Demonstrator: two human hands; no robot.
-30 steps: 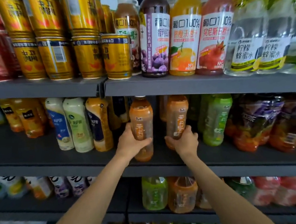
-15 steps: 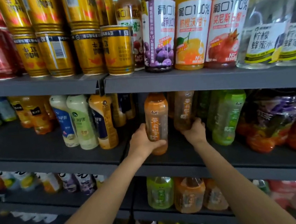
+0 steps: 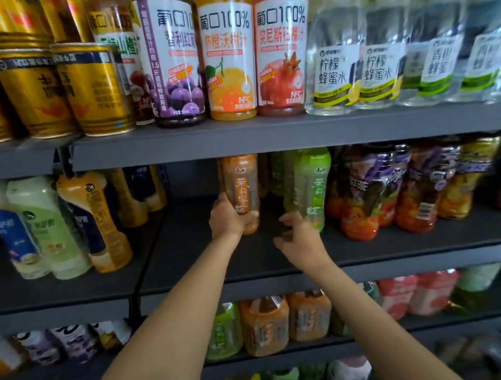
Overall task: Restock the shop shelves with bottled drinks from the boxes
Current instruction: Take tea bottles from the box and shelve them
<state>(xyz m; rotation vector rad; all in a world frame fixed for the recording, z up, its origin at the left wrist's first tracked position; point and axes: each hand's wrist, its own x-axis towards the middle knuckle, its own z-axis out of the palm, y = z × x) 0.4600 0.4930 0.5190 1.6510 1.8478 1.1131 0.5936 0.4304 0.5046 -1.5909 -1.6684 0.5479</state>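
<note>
Left hand (image 3: 229,219) is gripping the lower body of an orange tea bottle (image 3: 240,187), fingers curled round it, and is holding it upright over the middle shelf (image 3: 188,257), well back from the front edge. Whether its base is touching the deck can't be told; the hand is covering it.

Right hand (image 3: 298,237) is hanging just right of that bottle, fingers loosely curled, holding nothing, its fingertips near the base of the green tea bottle (image 3: 311,187).

Risks, left to right:
- The bare lane left of the orange bottle is giving no side support, so a tilted release could let it topple that way.
- The cap is sitting right under the upper shelf's front lip (image 3: 268,136); lifting while pushing back could knock the top and rock the bottle.
- More orange bottles are standing behind it; pushing too hard could shove that row.
- The right hand is crowding the green bottle; a careless sweep could tip it toward the purple-label fruit tea bottles (image 3: 371,190) just beside it.

Room: there is open deck from the yellow-and-navy bottle (image 3: 93,223) across to the left hand, and a wide bare strip along the front edge under both forearms. The right side is packed tight, so any withdrawal looks safest straight back toward the front edge.
</note>
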